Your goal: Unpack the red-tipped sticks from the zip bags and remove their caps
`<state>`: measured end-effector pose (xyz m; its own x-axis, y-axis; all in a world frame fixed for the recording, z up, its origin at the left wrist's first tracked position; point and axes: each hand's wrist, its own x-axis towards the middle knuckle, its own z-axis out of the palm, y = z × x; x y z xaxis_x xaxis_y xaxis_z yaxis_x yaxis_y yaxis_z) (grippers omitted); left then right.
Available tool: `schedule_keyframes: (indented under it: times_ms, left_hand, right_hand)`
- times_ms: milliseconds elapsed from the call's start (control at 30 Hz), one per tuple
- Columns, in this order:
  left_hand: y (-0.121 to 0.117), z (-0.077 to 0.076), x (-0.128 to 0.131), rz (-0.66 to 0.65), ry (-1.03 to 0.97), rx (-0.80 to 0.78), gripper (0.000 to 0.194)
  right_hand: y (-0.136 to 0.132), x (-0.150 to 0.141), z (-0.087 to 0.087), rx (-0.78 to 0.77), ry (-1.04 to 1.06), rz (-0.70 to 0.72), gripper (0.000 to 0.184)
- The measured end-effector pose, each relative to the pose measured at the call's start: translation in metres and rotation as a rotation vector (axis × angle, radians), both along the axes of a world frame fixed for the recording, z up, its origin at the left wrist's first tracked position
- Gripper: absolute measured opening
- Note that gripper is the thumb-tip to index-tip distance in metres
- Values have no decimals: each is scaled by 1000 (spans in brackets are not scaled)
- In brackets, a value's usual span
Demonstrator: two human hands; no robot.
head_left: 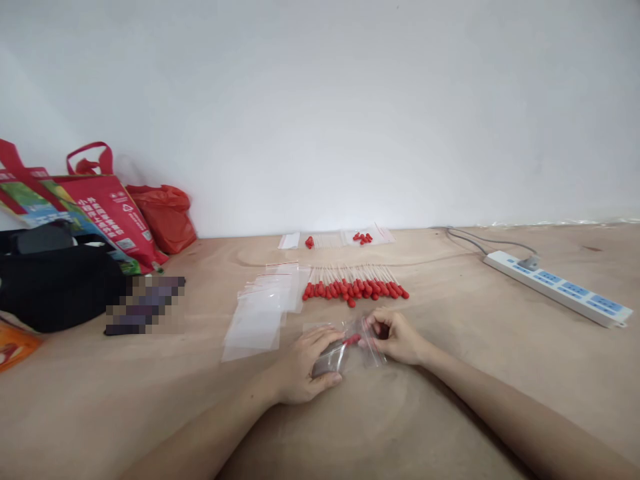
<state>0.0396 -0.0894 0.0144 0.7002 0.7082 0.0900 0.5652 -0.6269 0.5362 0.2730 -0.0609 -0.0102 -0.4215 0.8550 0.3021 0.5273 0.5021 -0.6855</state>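
A small clear zip bag (pixel 333 361) lies on the table between my hands, with a red tip (pixel 352 340) showing in or under its film. My left hand (pixel 306 365) holds the bag's left part, fingers along its far edge and thumb apart at the near edge. At the zip end, my right hand (pixel 400 339) is closed with fingertips pinched on the film; whether it also grips a stick is hidden. Just beyond lies a row of red-tipped sticks (pixel 350 288), pale shafts pointing away. Left of them, flat zip bags (pixel 255 320) overlap in a fanned pile.
Near the wall lie a filled bag with red tips (pixel 363 238) and more sticks (pixel 309 243). A white power strip (pixel 557 288) with a grey plug stands right. Shopping bags (pixel 107 217), a red plastic bag (pixel 167 217) and a black bag (pixel 60 283) occupy the left.
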Motion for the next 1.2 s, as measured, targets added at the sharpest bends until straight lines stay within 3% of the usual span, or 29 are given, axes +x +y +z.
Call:
schedule_keyframes:
  times_ms: [200, 300, 467, 567, 733, 833, 933, 1033, 1133, 1200]
  left_hand:
    - [-1, 2, 1, 2, 9, 12, 56]
    - [0, 2, 1, -1, 18, 27, 54]
    - [0, -3, -2, -4, 35, 82, 50]
    - [0, -6, -3, 27, 12, 152, 38]
    - [11, -4, -1, 196, -56, 169, 16]
    - [22, -1, 0, 269, -75, 159, 6]
    - [28, 1, -2, 313, -46, 93, 18]
    - [24, 2, -4, 322, -11, -40, 34]
    - [18, 3, -5, 289, -12, -146, 37]
    - [15, 3, -5, 289, -45, -133, 34]
  right_hand:
    - [-1, -3, 1, -1, -82, 55, 28]
    - [-1, -2, 2, -50, -19, 54, 26]
    - [0, 15, 8, -299, 306, 30, 26]
    - [6, 32, 13, -384, 559, -33, 24]
    - [25, 57, 13, -410, 1034, -213, 21]
    - [34, 65, 10, -319, 1187, -319, 20]
    - [38, 67, 8, -136, 1188, -360, 22]
    - [40, 62, 7, 27, 1055, -363, 24]
    - [45, 52, 3, 116, 868, -339, 25]
    - [50, 45, -2, 140, 713, -313, 25]
